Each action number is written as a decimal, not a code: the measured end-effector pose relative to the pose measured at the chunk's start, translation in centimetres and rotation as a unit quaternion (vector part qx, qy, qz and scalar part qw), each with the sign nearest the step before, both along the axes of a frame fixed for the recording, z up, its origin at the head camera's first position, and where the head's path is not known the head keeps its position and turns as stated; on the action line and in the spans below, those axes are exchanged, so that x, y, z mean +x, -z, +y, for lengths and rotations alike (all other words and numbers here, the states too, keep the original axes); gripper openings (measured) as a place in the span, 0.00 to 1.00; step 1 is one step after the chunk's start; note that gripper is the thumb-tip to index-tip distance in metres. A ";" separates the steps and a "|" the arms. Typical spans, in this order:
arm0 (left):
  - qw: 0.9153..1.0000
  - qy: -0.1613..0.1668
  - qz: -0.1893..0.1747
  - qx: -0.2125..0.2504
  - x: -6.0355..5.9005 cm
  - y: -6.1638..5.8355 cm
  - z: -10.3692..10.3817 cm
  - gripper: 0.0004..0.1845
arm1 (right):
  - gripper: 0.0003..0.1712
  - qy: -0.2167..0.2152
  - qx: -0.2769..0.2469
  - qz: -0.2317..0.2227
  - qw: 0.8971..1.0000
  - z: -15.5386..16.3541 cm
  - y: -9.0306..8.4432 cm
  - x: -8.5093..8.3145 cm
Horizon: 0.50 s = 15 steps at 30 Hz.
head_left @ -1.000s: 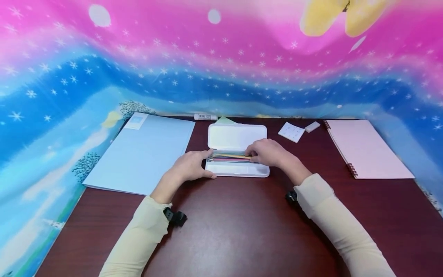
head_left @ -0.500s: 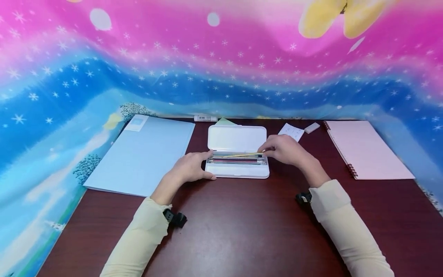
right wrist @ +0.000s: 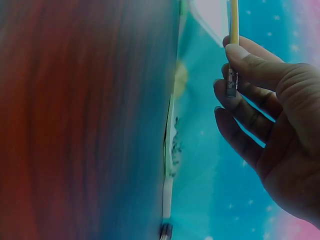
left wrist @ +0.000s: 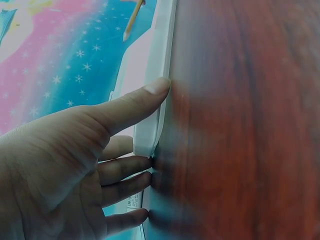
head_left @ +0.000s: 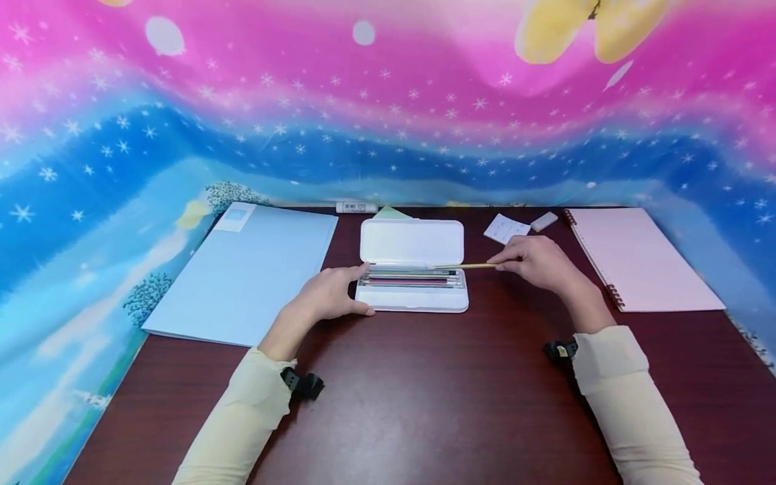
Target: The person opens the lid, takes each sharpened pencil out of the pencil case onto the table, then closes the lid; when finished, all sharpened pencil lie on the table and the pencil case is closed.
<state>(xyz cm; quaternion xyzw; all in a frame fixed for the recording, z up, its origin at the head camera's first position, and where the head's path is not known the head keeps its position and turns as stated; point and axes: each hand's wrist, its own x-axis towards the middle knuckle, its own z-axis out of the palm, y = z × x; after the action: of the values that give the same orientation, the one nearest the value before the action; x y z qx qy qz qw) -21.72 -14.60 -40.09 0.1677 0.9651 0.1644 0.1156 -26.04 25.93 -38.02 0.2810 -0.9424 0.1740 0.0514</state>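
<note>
A white pencil case lies open on the dark wooden table, lid up, with several pens and pencils in its tray. My left hand rests against the case's left end, thumb along its front edge and fingers at its side. My right hand pinches one end of a yellow pencil just right of the case; the pencil points left over the tray, lifted above the others.
A light blue folder lies left of the case, a pink spiral notebook at the right. A small notepad, a white eraser and a white tube sit near the back edge. A colourful starry cloth hangs behind.
My right hand has drawn the yellow pencil out of the tray and moved right with it, past the case's right end. The left hand has stayed at the case's left end.
</note>
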 end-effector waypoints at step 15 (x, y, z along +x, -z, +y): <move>1.000 -0.011 0.006 -0.011 0.1 0.0 0.1 0.52 | 0.11 0.045 -0.004 -0.002 0.999 5.7 -0.3 0.7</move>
<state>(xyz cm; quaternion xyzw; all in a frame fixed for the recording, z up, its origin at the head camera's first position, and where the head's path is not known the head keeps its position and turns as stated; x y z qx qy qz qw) -21.64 -14.52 -40.11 0.1564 0.9693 0.1545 0.1100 -25.33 31.63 -37.73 0.2378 -0.9535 0.1755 0.0587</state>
